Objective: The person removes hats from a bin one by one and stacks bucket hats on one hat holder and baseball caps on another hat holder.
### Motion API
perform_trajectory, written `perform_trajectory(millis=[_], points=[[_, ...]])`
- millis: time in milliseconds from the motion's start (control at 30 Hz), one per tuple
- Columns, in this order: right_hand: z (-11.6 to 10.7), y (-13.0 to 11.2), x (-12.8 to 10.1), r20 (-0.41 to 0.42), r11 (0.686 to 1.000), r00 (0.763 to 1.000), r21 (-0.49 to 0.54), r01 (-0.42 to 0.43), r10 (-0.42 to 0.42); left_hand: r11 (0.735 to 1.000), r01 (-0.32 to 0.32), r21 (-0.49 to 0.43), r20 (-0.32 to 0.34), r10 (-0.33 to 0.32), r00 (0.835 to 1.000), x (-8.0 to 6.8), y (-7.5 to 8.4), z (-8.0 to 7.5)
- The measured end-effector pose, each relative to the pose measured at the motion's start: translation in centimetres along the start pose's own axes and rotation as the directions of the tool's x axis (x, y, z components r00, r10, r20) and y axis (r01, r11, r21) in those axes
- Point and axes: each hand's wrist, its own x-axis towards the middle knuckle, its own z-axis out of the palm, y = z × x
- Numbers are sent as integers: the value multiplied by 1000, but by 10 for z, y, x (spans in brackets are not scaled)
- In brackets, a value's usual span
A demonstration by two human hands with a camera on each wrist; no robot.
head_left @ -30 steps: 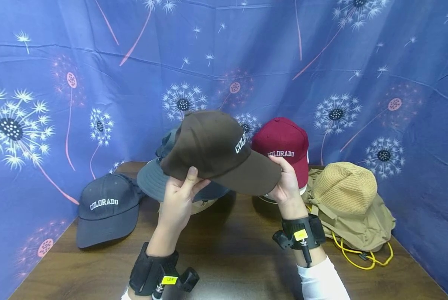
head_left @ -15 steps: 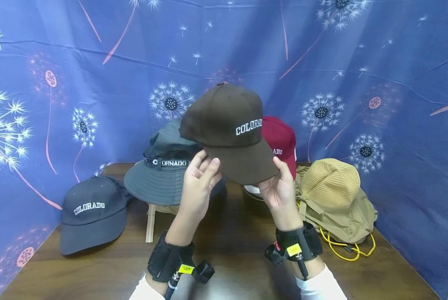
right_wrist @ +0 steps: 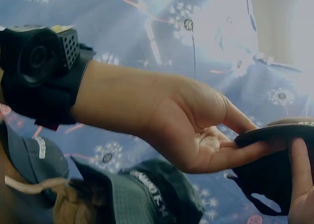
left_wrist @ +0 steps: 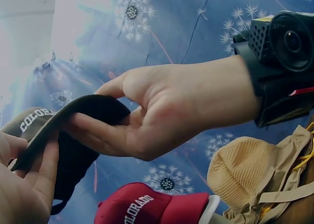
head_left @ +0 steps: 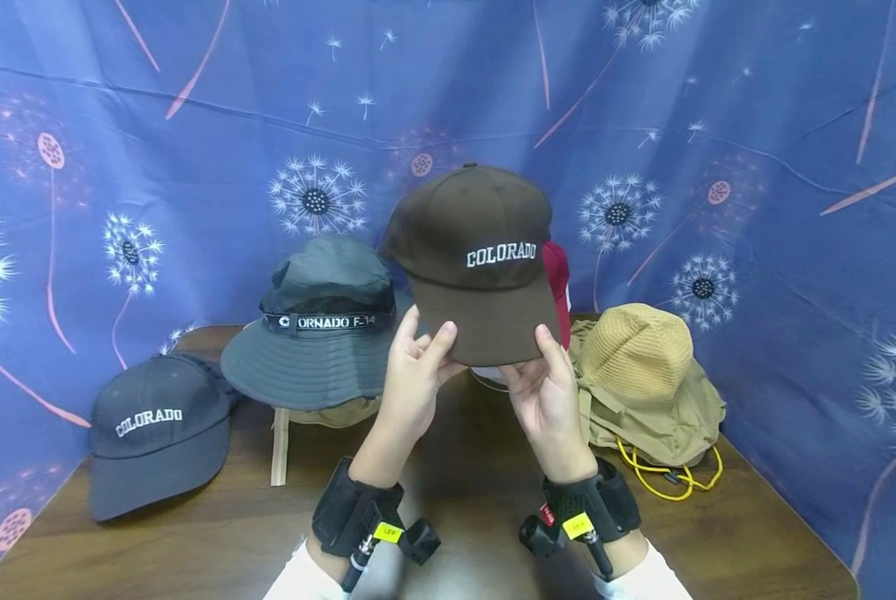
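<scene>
A brown baseball cap (head_left: 478,225) lettered COLORADO is held up above the table, its front toward me. My left hand (head_left: 413,375) pinches the left edge of its brim, thumb on top and fingers beneath. At the brim's right edge, my right hand (head_left: 545,392) pinches in the same way. The left wrist view shows the right hand (left_wrist: 142,111) with fingers under the brim (left_wrist: 93,106). In the right wrist view, the left hand's finger (right_wrist: 300,165) lies under the brim. Behind the brown cap, a red cap (head_left: 558,283) is mostly hidden.
On the left lies a dark navy COLORADO cap (head_left: 158,433). A grey-green wide-brim hat (head_left: 320,358) rests on a beige hat (head_left: 346,414) with a hanging strap. To the right, a straw hat (head_left: 635,350) sits on a khaki hat (head_left: 688,425) with yellow cord. A blue dandelion-print cloth (head_left: 215,183) hangs behind.
The brown cap has turned from facing right to facing me and risen a little. My left hand has moved to the brim's left edge. The view has shifted right.
</scene>
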Motion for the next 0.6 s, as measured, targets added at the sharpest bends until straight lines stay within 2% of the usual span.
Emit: perform_trajectory(millis=[200, 333, 467, 600], points=[[-15, -13, 3, 9, 996, 996, -15, -92, 92, 1000, 32, 1, -14, -32, 999, 7, -4, -2], [-19, -26, 12, -51, 983, 993, -148, -111, 104, 999, 31, 11, -2, -31, 1000, 16, -8, -5], [-19, -38, 25, -110, 946, 990, -302, -115, 86, 1000, 18, 16, 28, -18, 999, 34, -10, -4], [-20, -47, 43, -150, 934, 986, -336, -121, 73, 999, 25, 48, -3, -25, 1000, 61, -12, 2]])
